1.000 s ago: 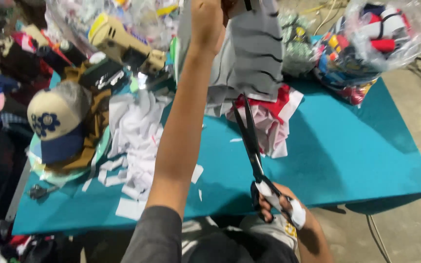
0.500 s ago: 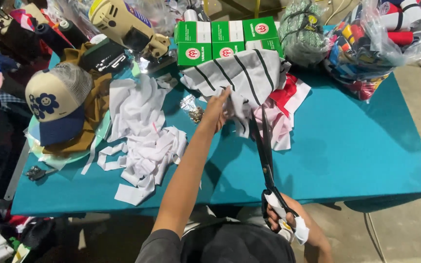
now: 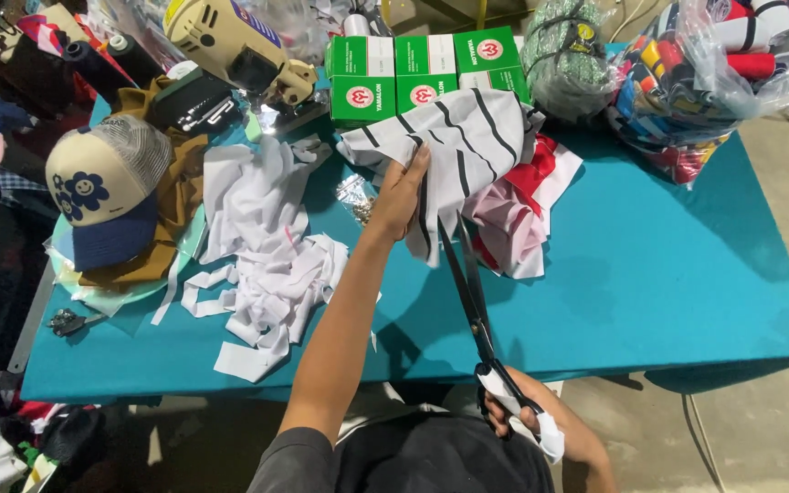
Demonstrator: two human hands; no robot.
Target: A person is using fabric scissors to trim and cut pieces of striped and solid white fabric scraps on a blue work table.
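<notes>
My left hand [image 3: 401, 194] grips striped white fabric [image 3: 463, 146], lifted over teal table [image 3: 668, 274]. My right hand [image 3: 527, 422] clenched round handles of long scissors [image 3: 468, 292], blades slightly apart at fabric's lower edge. White scraps [image 3: 267, 265] beside.

striped fabric [image 3: 468, 146] hides red cloth [image 3: 531, 178] at 12 | right hand [image 3: 531, 424] partly behind scissor handles [image 3: 504, 393] at 6

Left hand [image 3: 401, 196] gripping striped white fabric [image 3: 463, 146] above teal tabletop [image 3: 668, 274]; right hand [image 3: 527, 424] holding long black scissors [image 3: 472, 292], blades at fabric's lower edge.
</notes>
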